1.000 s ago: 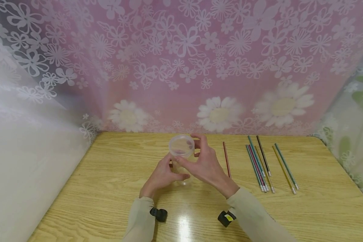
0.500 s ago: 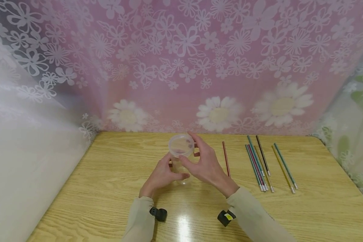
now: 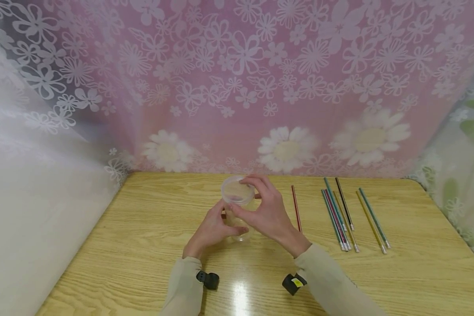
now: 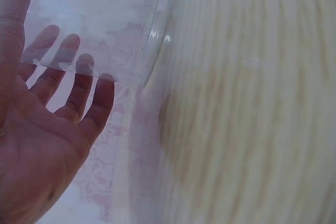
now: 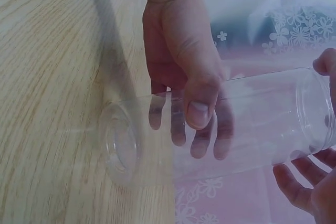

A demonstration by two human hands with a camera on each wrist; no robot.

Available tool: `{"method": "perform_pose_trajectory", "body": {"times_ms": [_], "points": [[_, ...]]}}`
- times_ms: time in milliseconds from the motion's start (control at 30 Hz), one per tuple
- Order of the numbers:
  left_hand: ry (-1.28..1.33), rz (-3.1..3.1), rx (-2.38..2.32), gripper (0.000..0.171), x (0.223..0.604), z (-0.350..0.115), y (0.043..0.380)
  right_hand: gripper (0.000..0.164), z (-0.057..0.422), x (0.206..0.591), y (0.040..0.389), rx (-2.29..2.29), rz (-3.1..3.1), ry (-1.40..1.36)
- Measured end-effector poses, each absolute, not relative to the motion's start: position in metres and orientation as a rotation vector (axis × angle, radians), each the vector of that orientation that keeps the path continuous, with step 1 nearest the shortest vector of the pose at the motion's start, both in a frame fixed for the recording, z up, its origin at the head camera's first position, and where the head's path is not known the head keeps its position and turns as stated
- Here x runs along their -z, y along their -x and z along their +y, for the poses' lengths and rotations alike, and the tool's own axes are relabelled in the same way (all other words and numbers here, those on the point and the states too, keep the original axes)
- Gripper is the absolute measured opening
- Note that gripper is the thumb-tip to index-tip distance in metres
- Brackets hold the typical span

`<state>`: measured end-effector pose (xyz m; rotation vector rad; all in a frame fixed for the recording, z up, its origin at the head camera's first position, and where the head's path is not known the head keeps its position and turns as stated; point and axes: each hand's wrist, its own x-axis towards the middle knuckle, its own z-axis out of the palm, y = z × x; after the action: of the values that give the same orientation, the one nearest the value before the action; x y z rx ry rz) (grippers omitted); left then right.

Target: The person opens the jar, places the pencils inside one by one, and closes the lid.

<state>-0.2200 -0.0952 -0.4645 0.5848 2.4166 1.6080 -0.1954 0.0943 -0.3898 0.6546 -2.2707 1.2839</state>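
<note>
A clear plastic jar (image 5: 252, 124) stands upright in the middle of the head view, its base close over the wooden table. On top sits a round, see-through lid (image 3: 235, 191). My left hand (image 3: 210, 229) holds the jar's body from the left, thumb in front and fingers round the far side; in the right wrist view those fingers show through the wall. My right hand (image 3: 270, 215) grips the lid at its right edge, thumb on the near side and fingertips over the top. In the left wrist view the left hand's fingers (image 4: 100, 103) lie against the clear wall.
Right of the hands, a single red pencil (image 3: 296, 208) lies on the table (image 3: 142, 245). Farther right is a loose group of several pencils (image 3: 335, 215), then a yellow one (image 3: 371, 221) beside a teal one (image 3: 374, 217). A flowered pink curtain (image 3: 229, 109) hangs behind.
My right hand's fingers have shifted from the lid's far right edge onto its top. The left hand and jar have stayed in place, as have the pencils.
</note>
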Motion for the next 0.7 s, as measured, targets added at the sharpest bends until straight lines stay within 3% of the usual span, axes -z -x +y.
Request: {"method": "perform_pose_trajectory", "body": {"times_ms": [700], "points": [[-0.463, 2.469, -1.620, 0.088, 0.4668, -0.0956, 0.2184, 0.044, 0.1001, 0.3797, 0.1925, -1.258, -2.256, -0.655]]}}
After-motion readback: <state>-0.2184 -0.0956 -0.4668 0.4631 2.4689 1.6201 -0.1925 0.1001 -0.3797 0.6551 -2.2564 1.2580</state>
